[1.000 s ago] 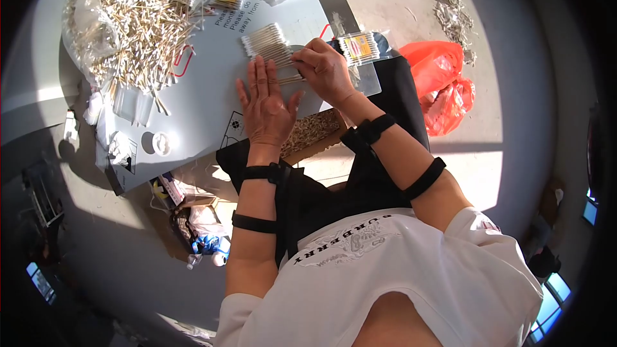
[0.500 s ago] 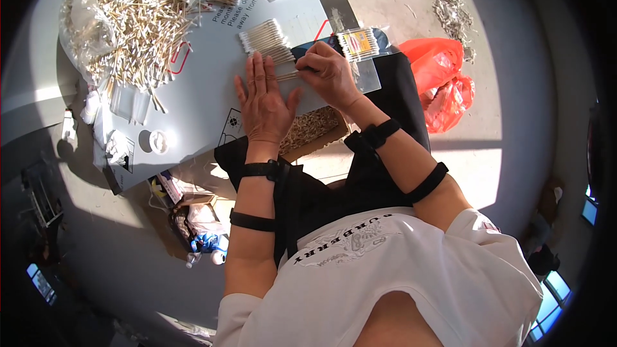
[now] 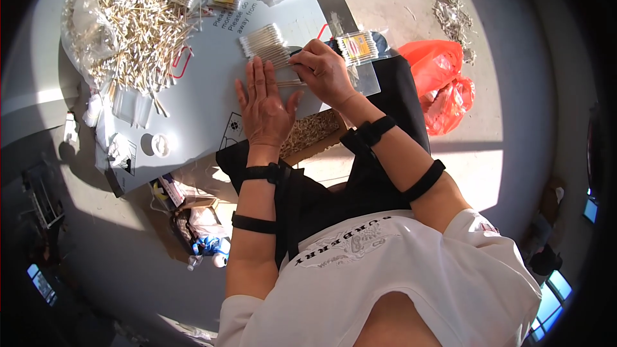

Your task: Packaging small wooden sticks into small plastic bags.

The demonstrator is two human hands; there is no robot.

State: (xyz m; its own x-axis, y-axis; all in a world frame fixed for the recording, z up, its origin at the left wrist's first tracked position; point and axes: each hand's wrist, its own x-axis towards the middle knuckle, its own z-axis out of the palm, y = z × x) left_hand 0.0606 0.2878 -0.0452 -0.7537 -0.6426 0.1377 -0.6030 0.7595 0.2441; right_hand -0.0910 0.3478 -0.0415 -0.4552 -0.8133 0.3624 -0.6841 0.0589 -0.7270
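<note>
Your flat grey board (image 3: 209,99) carries a heap of loose, white-tipped wooden swabs (image 3: 138,32) at upper left. At centre, your left hand (image 3: 265,112) stretches its fingers; your right hand (image 3: 297,67) bunches fingertips together, contents unclear, beside an aligned row of white-tipped swabs (image 3: 263,42).

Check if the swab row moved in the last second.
No: against the black print on the table, the swab row shows no clear shift.
</note>
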